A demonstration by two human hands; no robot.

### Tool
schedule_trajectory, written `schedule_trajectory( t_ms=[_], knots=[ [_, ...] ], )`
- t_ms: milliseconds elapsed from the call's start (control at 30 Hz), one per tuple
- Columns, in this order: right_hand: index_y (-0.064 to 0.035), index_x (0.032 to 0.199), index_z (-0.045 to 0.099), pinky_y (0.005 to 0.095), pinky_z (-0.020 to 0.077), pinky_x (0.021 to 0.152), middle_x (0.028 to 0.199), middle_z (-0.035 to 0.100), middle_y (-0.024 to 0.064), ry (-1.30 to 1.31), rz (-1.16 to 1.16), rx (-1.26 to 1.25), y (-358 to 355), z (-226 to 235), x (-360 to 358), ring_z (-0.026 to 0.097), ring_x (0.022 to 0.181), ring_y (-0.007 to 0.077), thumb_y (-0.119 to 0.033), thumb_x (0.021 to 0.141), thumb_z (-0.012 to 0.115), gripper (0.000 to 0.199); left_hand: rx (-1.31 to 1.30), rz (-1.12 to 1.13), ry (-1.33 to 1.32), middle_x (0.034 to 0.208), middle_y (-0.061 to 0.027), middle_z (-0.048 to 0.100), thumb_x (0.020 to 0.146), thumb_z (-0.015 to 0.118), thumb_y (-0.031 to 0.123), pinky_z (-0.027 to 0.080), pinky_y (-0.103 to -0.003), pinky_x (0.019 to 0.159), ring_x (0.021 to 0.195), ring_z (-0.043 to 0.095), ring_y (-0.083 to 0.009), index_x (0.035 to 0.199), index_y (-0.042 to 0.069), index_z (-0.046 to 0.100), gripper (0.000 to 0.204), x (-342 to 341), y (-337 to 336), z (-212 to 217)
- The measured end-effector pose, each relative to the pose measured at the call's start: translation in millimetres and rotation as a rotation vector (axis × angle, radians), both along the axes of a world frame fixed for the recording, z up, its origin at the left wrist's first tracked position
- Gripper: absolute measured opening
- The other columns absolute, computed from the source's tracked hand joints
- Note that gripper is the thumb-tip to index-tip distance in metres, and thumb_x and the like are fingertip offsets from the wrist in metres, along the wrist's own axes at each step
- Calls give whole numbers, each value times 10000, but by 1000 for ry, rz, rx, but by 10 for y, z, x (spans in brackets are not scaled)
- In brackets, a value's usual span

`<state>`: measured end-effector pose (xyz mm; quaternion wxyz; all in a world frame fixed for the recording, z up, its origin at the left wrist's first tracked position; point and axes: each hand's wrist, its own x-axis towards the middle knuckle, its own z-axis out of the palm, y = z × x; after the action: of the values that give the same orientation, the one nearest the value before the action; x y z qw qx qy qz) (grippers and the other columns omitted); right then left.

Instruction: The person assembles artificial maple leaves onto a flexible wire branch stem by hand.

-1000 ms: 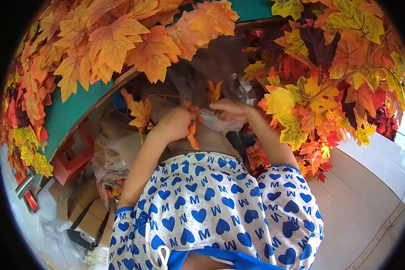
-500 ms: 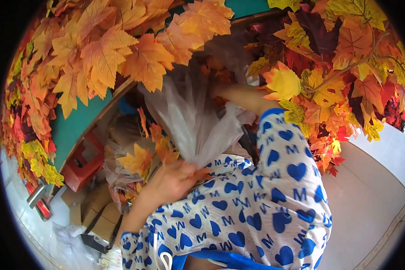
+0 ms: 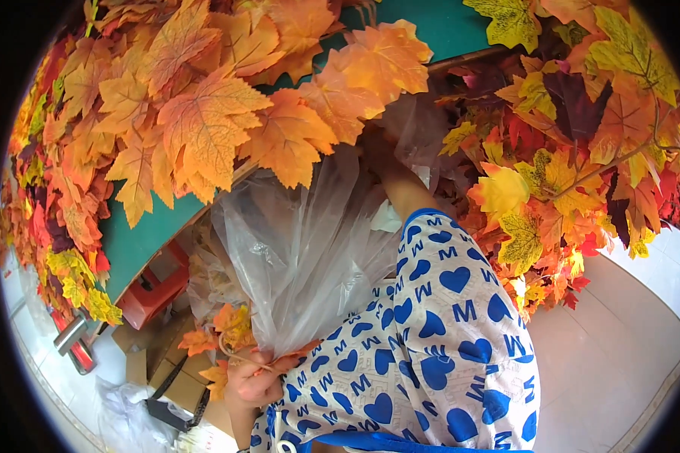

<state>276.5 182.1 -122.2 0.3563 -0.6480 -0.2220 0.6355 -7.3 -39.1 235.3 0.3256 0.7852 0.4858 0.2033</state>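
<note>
My left hand (image 3: 255,381) is closed at the lower left, gripping the gathered edge of a clear plastic bag (image 3: 302,264). A thin brown stem (image 3: 227,349) loops by its fingers, and a strip of orange leaf (image 3: 302,350) pokes out beside them. From there the bag fans upward beneath the table edge. My right hand (image 3: 378,151) reaches into the shadow under the table, beside the upper part of the bag; its fingers cannot be made out. Orange artificial maple leaves (image 3: 219,121) hang over the table edge and cover part of the bag.
The green tabletop (image 3: 147,241) carries heaps of leaves. Red, yellow and dark leaf garlands (image 3: 574,166) hang at the right. Below left are a red plastic stool (image 3: 155,291), cardboard boxes (image 3: 175,377) and crumpled clear plastic (image 3: 128,415) on the white tiled floor (image 3: 604,355).
My left hand has moved down and left, pulling the bag's edge along, so the bag spreads longer and wider. The right arm stays under the table. The view has shifted slightly.
</note>
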Motion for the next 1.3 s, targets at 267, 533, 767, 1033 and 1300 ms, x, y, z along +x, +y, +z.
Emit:
schedule_trajectory(
  t_ms=[267,533,767,1033,1300],
  knots=[
    [-57,1195,490,328,475,778,1092,573,142,-401,495,-21,336,-848,858,583,923,234,-92,822,549,379,20,-8,8,760,-72,521,563,540,-97,459,-291,542,631,560,-209,891,85,716,415,117,214,-164],
    [-35,1144,515,347,436,899,1079,571,154,-833,273,960,31,992,856,538,1062,321,52,609,668,563,53,-53,-103,873,-106,530,636,562,-86,490,-343,609,705,585,-273,979,57,676,389,607,444,-539],
    [-30,1137,539,350,452,865,1070,582,147,-859,101,948,-341,1614,649,561,1031,312,108,683,591,478,-3,-144,52,948,-130,511,689,592,-17,509,-385,642,781,611,-311,947,57,665,278,767,640,-973],
    [-19,1136,566,296,416,925,1102,608,91,-880,121,1039,-624,2711,471,561,1065,199,54,737,632,412,-51,-83,-51,997,-131,533,722,617,-6,502,-371,718,823,614,-313,924,51,673,218,664,641,-1136],
    [-20,1138,564,289,416,914,1116,586,71,-925,236,842,-1091,3767,547,545,1050,186,92,714,594,439,99,15,-217,1392,-142,390,722,636,38,494,-351,807,1006,600,-286,898,54,687,183,477,532,-1125]
  ],
)
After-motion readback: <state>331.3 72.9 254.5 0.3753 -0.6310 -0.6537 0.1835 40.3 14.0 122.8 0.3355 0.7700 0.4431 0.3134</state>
